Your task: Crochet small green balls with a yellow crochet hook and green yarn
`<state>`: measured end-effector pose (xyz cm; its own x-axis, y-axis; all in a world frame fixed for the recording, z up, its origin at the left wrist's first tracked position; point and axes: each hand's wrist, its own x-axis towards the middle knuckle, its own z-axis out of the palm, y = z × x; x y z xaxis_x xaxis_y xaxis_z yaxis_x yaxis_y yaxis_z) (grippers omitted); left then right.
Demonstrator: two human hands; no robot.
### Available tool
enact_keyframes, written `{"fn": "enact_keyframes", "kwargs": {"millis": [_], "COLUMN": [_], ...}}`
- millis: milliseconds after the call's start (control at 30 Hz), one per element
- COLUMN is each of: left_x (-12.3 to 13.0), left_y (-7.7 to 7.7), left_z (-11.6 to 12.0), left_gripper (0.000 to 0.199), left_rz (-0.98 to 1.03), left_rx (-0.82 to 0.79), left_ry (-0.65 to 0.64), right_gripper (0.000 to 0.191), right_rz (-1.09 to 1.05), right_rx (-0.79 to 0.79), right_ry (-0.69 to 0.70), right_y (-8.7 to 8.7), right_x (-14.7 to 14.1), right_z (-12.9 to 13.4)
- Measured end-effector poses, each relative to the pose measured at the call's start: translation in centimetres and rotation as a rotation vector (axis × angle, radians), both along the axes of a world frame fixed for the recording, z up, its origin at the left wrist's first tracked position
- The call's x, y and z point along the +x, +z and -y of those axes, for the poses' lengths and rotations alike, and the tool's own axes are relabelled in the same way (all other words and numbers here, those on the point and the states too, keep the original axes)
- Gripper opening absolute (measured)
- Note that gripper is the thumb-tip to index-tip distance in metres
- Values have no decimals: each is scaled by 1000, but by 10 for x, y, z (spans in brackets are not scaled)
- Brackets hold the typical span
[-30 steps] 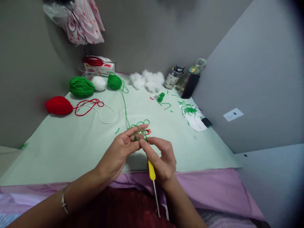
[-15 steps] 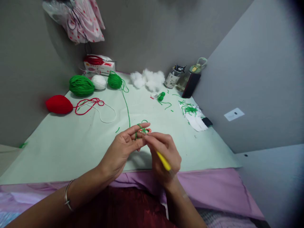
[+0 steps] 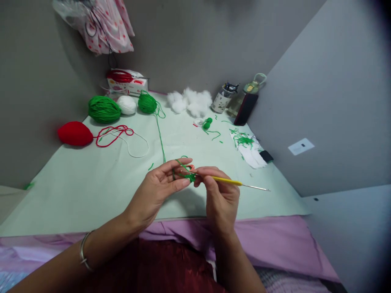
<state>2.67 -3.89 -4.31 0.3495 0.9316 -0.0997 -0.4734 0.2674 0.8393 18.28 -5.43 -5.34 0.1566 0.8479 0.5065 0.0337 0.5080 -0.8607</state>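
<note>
My right hand is closed on a crochet hook with a yellow grip, lying nearly level, its bare metal end pointing right. The hook's other tip meets a small piece of green crochet. My left hand pinches that piece between thumb and fingers, with green yarn looped over the forefinger. A small orange-red ring-like thing shows beside the piece; its kind is unclear. From my left hand a green strand runs back to a green yarn ball.
At the back left are a larger green yarn ball, a white ball and red yarn. White stuffing, a pen jar, a bottle and a phone line the back. Yarn scraps lie right.
The crochet hook has swung from slanting down toward my wrist to nearly level, pointing right. My right hand has turned and shifted slightly right. More of the green piece shows.
</note>
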Motion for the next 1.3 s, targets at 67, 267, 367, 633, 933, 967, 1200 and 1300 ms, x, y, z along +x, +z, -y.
{"fn": "enact_keyframes", "kwargs": {"millis": [67, 267, 367, 633, 933, 967, 1200, 1300], "left_x": [-1, -6, -7, -9, -5, -6, -5, -2], "left_y": [0, 0, -1, 2, 2, 2, 6, 4], "left_z": [1, 0, -1, 0, -3, -4, -4, -2], "left_gripper": [38, 32, 29, 28, 42, 41, 36, 32], "left_rz": [-8, -66, -92, -187, 77, 105, 23, -12], "left_rx": [6, 36, 53, 137, -176, -218, -58, -7], "left_ry": [8, 33, 21, 65, -65, -91, -62, -16], "right_gripper": [16, 16, 19, 27, 43, 40, 23, 26], "right_rz": [-24, -189, -249, 258, 705, 610, 77, 214], "right_rx": [-24, -93, -116, 175, 489, 440, 109, 170], "right_ry": [22, 109, 153, -35, -264, -241, -25, -62], "right_y": [0, -4, -3, 3, -11, -9, 4, -1], "right_x": [1, 5, 5, 7, 2, 2, -2, -5], "right_z": [1, 0, 1, 13, 10, 10, 5, 5]}}
